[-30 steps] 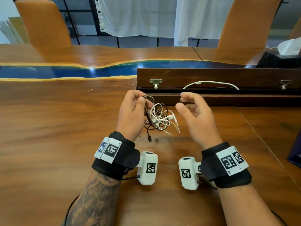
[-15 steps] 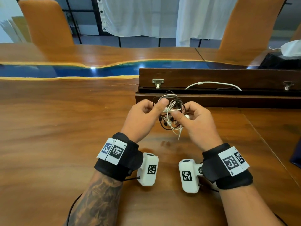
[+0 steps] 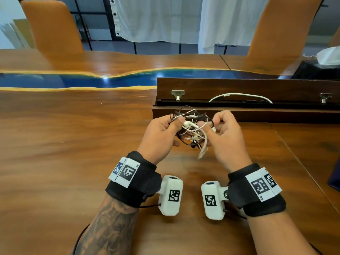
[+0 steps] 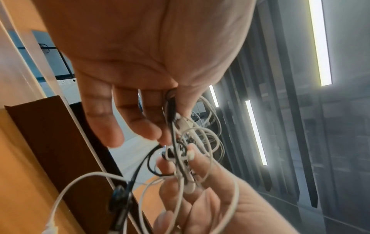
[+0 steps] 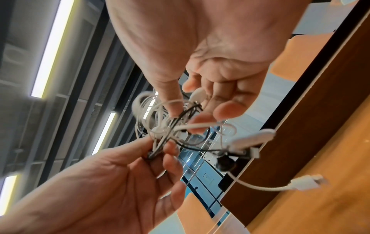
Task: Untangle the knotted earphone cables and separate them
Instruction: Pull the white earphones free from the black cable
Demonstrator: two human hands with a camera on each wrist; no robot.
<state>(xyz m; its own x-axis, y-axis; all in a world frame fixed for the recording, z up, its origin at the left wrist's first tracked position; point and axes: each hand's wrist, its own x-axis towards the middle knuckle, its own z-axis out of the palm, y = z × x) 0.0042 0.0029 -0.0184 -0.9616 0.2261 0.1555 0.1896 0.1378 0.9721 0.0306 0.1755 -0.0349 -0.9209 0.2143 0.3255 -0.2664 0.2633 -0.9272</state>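
Your left hand point(image 3: 160, 135) pinches the black-and-white cable tangle point(image 3: 193, 129) at its 9 o'clock edge, anchoring it. The tangle hangs above the worktop point(image 3: 73, 144), between both hands. Your right hand point(image 3: 226, 137) pinches strands at 3 o'clock, likely to tease one loop free.

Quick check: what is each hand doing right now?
Left hand: pinching the tangled bundle of black and white earphone cables.
Right hand: fingers curled, pinching the same bundle.
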